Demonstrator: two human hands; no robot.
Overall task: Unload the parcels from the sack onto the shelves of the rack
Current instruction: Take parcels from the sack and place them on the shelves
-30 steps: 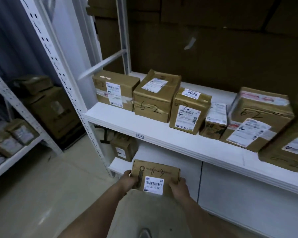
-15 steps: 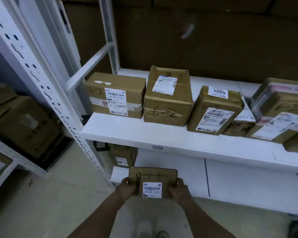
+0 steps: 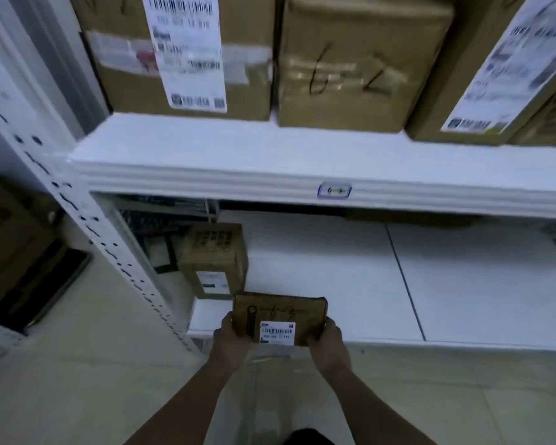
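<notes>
While both hands grip it by its short ends, the parcel (image 3: 280,317) sits at 6 o'clock over the front edge of the lower shelf (image 3: 463,284). Left hand (image 3: 230,340) and right hand (image 3: 328,343) curl round its sides. A small box (image 3: 214,261) stands just at 11 o'clock of it. Three boxes (image 3: 360,65) line the upper shelf (image 3: 270,162) at 12 o'clock.

Dim indoor light, cool bluish cast. White upper shelf (image 3: 270,159) is the brightest surface; deep shadow beneath it at the far back of the lower shelf (image 3: 463,284). Strong motion blur on the upper cartons (image 3: 187,53), their labels smeared. Small parcel (image 3: 280,317) near centre comparatively sharp. Wide-angle bending of the rack upright (image 3: 77,216) at left.
</notes>
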